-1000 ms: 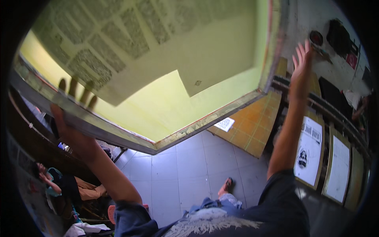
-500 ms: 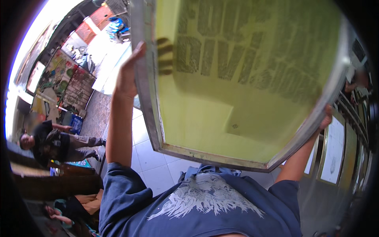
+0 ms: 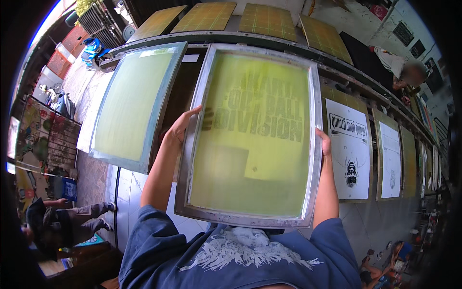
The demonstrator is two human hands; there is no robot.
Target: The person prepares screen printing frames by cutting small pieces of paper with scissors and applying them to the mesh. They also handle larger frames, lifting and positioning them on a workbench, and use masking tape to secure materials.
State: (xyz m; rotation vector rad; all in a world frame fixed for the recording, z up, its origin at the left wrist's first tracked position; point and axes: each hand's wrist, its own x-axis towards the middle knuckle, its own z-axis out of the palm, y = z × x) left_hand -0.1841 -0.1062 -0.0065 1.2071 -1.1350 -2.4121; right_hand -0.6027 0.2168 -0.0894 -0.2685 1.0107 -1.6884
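A silk-screen printing frame [image 3: 269, 192] is held up in front of me, with a silver metal rim and translucent yellow-green mesh. Dark stencil lettering, reversed, shows across its upper half. My left hand [image 3: 179, 126] is closed on the left rim, its fingers showing as shadows through the mesh. On the opposite rim, my right hand [image 3: 326, 143] has its thumb in front and its other fingers mostly hidden behind. Left of it stands a second screen frame [image 3: 127, 108] with a blue-grey border and pale green mesh.
A long metal rail [image 3: 192, 39] crosses behind, with several yellowish printing boards [image 3: 268, 22] beyond. Boards to the right carry printed white sheets [image 3: 350, 149]. One person [image 3: 50, 221] is at the left, another [image 3: 397, 67] at the far right. A blue motorbike [image 3: 94, 52] stands far left.
The held screen frame has dropped lower and turned more upright, so its whole outline shows. The second screen frame and the row of boards have come into sight. Both hands keep their hold.
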